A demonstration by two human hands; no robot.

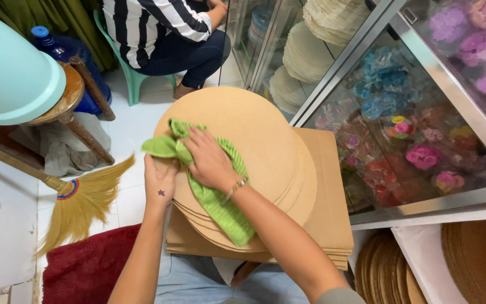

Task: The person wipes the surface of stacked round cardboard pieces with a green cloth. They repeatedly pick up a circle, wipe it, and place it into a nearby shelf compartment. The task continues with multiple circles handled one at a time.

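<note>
The green cloth (209,191) lies across the top round board (254,146), long axis running near-right to far-left. The right hand (209,160) presses it flat, fingers spread; the left hand (160,183) seemingly pinches the stack's left edge.

A cloth (215,191) lies on round boards (265,141) stacked on square sheets (327,191), broom (80,202) to their left.

To your left, a straw broom with a wooden handle (80,205) lies beside a dark red rug (88,267); a blue plastic water jug (66,53) stands behind a round wooden stool (68,98); ahead of you, a person in a striped shirt (153,28) sits on a green plastic chair (133,79); to your right, a glass display case (417,112) holds coloured paper flowers (423,155).
</note>
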